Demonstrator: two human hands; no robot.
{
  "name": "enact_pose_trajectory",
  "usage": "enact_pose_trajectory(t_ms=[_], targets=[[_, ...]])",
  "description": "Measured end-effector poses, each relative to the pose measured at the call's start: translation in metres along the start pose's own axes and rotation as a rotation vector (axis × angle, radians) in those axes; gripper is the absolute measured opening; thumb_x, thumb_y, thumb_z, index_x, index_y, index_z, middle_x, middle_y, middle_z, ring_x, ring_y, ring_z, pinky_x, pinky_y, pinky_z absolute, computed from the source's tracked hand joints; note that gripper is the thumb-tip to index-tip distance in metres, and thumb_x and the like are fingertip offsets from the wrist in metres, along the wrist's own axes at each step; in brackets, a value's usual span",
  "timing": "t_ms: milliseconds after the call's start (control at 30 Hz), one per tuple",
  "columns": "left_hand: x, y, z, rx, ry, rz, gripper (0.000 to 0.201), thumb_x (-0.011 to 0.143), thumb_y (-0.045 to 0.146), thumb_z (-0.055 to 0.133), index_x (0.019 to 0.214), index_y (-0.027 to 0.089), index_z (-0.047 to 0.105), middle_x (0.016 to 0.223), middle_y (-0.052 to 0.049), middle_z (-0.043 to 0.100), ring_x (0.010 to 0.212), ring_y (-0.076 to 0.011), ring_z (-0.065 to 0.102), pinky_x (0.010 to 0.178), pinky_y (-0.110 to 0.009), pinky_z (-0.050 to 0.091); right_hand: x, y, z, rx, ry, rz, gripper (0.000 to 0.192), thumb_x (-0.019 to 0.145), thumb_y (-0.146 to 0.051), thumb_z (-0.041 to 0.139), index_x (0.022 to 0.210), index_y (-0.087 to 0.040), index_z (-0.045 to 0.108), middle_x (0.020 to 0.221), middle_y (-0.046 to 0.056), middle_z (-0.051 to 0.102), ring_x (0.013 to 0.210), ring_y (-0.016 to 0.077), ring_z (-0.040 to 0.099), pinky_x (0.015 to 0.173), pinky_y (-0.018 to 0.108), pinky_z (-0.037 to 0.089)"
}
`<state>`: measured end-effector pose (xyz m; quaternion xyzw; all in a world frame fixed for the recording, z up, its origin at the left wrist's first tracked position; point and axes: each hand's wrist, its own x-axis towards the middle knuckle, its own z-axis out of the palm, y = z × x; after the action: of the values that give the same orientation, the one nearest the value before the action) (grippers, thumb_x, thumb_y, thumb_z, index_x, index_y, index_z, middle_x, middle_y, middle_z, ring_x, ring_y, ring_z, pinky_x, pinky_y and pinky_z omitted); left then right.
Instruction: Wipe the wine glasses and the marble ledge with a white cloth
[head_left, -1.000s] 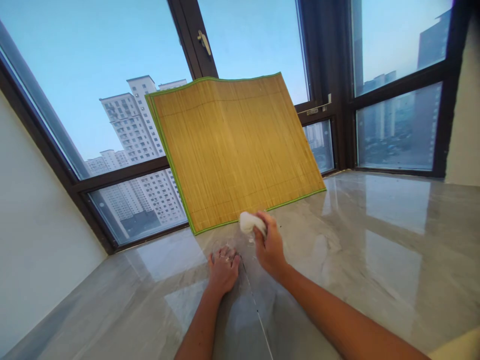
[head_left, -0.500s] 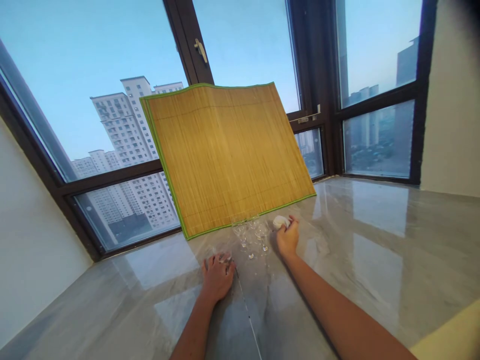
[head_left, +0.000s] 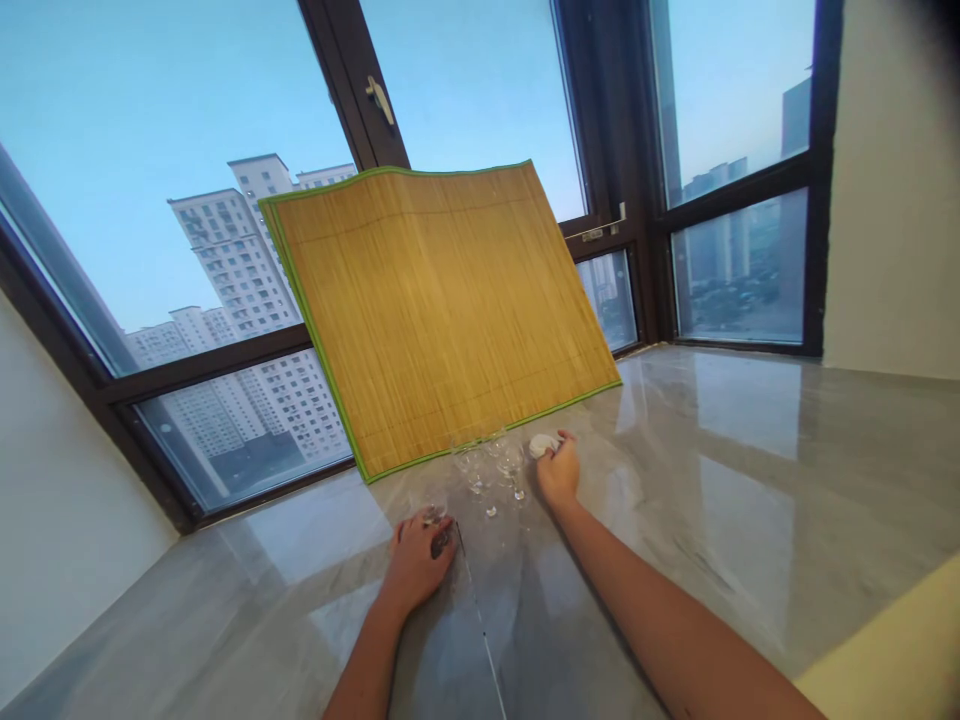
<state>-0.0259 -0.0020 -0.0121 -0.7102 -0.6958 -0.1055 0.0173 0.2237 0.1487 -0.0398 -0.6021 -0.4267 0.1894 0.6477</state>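
My left hand rests low over the floor, its fingers curled round a small clear glass. Most of that glass is hidden by the fingers. To its right, several clear stemmed glasses stand close together, and their outlines partly blend into one another. Just right of this group, my right hand grips a white rounded object between thumb and fingers. Whether it is a wadded cloth or something firm, I cannot tell.
Behind the glasses a bamboo mat with green edging leans against the dark window frame. Glossy grey marble-look flooring spreads around, crossed by a thin seam. Something pale yellow shows at the lower right.
The whole view has shifted slightly, so everything sits a little farther left. Both hands keep their holds and nearly the same places beside the glasses.
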Motion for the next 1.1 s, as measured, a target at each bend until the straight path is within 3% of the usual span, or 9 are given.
enact_pose_trajectory(t_ms=[233, 400, 533, 733, 867, 1100], targets=[[-0.015, 0.024, -0.007, 0.036, -0.056, 0.080, 0.048, 0.088, 0.048, 0.051, 0.133, 0.033, 0.061, 0.149, -0.006, 0.049, 0.142, -0.0278, 0.035, 0.119, -0.051, 0.011, -0.003, -0.003, 0.002, -0.012, 0.005, 0.023, 0.050, 0.083, -0.020, 0.039, 0.131, -0.009, 0.048, 0.111, 0.017, 0.065, 0.100, 0.0285, 0.061, 0.086, 0.036, 0.043], [-0.015, 0.058, 0.004, 0.056, -0.053, 0.029, 0.052, 0.093, 0.051, 0.042, 0.137, 0.028, 0.056, 0.153, -0.008, 0.043, 0.143, -0.0283, 0.033, 0.118, -0.055, 0.011, -0.006, -0.006, 0.001, -0.003, 0.005, 0.023, 0.050, 0.084, -0.021, 0.037, 0.131, -0.009, 0.048, 0.114, 0.018, 0.064, 0.103, 0.0292, 0.060, 0.088, 0.036, 0.043], [-0.013, 0.076, 0.012, 0.077, -0.024, 0.014, 0.052, 0.095, 0.048, 0.036, 0.137, 0.024, 0.054, 0.149, -0.009, 0.047, 0.139, -0.0286, 0.037, 0.117, -0.056, 0.014, -0.007, -0.007, 0.002, 0.007, 0.001, 0.025, 0.050, 0.084, -0.021, 0.037, 0.131, -0.009, 0.048, 0.116, 0.019, 0.063, 0.105, 0.0298, 0.060, 0.089, 0.037, 0.043], [-0.022, 0.080, 0.017, 0.088, 0.061, -0.014, 0.051, 0.097, 0.047, 0.030, 0.133, 0.020, 0.056, 0.143, -0.012, 0.052, 0.131, -0.0279, 0.044, 0.115, -0.054, 0.020, -0.007, -0.006, 0.004, 0.012, -0.007, 0.041, 0.052, 0.082, -0.020, 0.036, 0.131, -0.008, 0.048, 0.116, 0.019, 0.063, 0.105, 0.0303, 0.060, 0.089, 0.038, 0.043], [-0.032, 0.087, 0.018, 0.069, 0.091, -0.033, 0.047, 0.097, 0.036, 0.030, 0.127, 0.020, 0.062, 0.141, -0.011, 0.054, 0.130, -0.0255, 0.046, 0.116, -0.049, 0.023, -0.007, -0.005, 0.004, 0.015, -0.018, 0.055, 0.052, 0.082, -0.021, 0.037, 0.132, -0.009, 0.047, 0.116, 0.018, 0.063, 0.102, 0.0294, 0.061, 0.087, 0.037, 0.044], [-0.045, 0.098, 0.018, 0.088, 0.084, -0.047, 0.049, 0.096, 0.033, 0.031, 0.137, 0.020, 0.055, 0.146, -0.010, 0.050, 0.134, -0.0258, 0.042, 0.114, -0.044, 0.026, -0.008, -0.008, 0.002, 0.050, -0.034, 0.080, 0.052, 0.081, -0.021, 0.038, 0.130, -0.009, 0.049, 0.118, 0.018, 0.061, 0.107, 0.0296, 0.059, 0.091, 0.037, 0.042]])
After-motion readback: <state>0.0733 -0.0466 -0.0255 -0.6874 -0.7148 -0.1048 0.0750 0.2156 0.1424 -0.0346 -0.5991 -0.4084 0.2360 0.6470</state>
